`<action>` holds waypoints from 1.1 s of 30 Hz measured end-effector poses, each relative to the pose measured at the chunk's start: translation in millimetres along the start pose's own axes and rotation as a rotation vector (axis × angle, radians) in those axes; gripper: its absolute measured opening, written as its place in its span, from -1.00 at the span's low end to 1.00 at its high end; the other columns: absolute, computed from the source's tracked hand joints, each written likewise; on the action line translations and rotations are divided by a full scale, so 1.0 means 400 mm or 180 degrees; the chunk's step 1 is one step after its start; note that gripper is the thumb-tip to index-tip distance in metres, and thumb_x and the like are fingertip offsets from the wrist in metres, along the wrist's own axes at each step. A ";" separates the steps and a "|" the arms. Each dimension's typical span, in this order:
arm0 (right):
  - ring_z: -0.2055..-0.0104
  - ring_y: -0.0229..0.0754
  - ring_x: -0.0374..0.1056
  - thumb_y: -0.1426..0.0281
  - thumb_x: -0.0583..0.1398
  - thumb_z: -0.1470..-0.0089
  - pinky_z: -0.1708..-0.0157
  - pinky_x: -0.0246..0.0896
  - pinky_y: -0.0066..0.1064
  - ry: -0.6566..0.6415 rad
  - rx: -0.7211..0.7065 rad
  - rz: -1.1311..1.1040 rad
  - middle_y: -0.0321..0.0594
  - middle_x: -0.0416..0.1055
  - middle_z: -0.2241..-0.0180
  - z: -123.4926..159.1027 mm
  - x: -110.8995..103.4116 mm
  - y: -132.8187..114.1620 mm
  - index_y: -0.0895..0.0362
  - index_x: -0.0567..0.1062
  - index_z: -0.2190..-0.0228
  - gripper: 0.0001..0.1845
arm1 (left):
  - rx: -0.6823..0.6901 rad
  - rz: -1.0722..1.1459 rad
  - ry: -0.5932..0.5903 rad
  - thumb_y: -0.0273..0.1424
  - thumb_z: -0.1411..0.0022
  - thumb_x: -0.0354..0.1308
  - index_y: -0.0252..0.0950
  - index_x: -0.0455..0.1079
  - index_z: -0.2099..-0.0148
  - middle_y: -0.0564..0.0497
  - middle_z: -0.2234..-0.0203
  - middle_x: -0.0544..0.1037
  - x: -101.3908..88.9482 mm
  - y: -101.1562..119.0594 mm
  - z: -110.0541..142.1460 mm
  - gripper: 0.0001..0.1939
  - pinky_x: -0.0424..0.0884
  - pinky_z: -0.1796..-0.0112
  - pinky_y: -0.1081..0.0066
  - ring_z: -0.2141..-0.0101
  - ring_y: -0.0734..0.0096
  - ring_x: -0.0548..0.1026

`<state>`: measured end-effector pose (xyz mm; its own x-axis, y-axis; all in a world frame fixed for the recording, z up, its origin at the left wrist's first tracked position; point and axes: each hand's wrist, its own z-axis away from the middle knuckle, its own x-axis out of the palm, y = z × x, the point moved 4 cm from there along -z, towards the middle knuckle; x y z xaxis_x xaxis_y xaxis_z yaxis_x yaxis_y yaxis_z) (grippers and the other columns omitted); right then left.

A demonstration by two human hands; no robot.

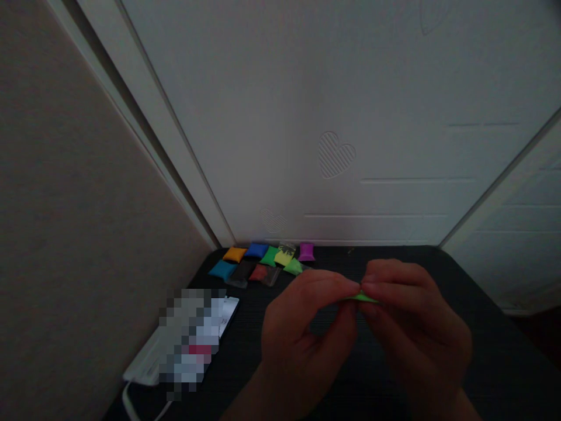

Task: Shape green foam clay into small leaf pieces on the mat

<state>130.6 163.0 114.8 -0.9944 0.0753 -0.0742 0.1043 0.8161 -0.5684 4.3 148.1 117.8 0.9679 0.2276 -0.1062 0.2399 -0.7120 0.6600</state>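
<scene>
My left hand (315,327) and my right hand (412,321) meet above the dark table. Between their fingertips is a thin, flat piece of bright green modelling clay (362,297). Both thumbs are underneath and the index fingers press from above, so much of the piece is hidden. Behind my left hand lie several small clay packets, among them an orange packet (235,254), a blue packet (256,250), a purple packet (307,252), a teal packet (222,269) and a light green packet (293,266).
On the left of the dark table (249,327) lie a phone (228,313) and a white device (140,371) with a white cable (127,400), partly blurred out. A white panel (272,117) with embossed hearts rises at the back edge. A beige wall (87,234) closes the left side.
</scene>
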 end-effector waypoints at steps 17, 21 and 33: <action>0.24 -0.20 0.26 0.59 0.20 0.13 0.29 0.20 -0.32 -0.0013 -0.0072 0.0071 -0.27 0.34 0.32 0.000 -0.002 -0.001 0.06 0.44 0.31 -0.71 | -0.0169 0.0128 0.0078 -0.67 0.06 0.11 -0.23 0.32 0.17 0.04 0.38 0.45 0.000 -0.008 0.003 -0.62 0.38 0.30 0.47 0.35 0.46 0.42; 0.20 -0.21 0.23 0.59 0.20 0.13 0.30 0.19 -0.38 -0.0073 0.0072 -0.0017 -0.26 0.31 0.27 0.001 0.000 0.001 0.08 0.40 0.22 -0.63 | -0.0116 0.0176 0.0115 -0.69 0.06 0.11 -0.21 0.29 0.13 0.04 0.36 0.45 -0.001 -0.006 0.006 -0.57 0.39 0.28 0.46 0.32 0.44 0.42; 0.21 -0.22 0.23 0.64 0.16 0.12 0.27 0.16 -0.38 -0.0159 0.0128 -0.0135 -0.25 0.30 0.29 -0.001 0.003 -0.001 0.12 0.41 0.28 -0.69 | 0.0121 0.0342 0.0155 -0.73 0.09 0.10 -0.26 0.24 0.08 0.05 0.35 0.44 -0.002 -0.007 0.002 -0.50 0.38 0.25 0.46 0.32 0.49 0.42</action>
<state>129.2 163.0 115.2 -0.9959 0.0117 -0.0898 0.0638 0.7942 -0.6043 3.0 149.3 115.6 0.9836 0.1801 0.0004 0.1386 -0.7585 0.6367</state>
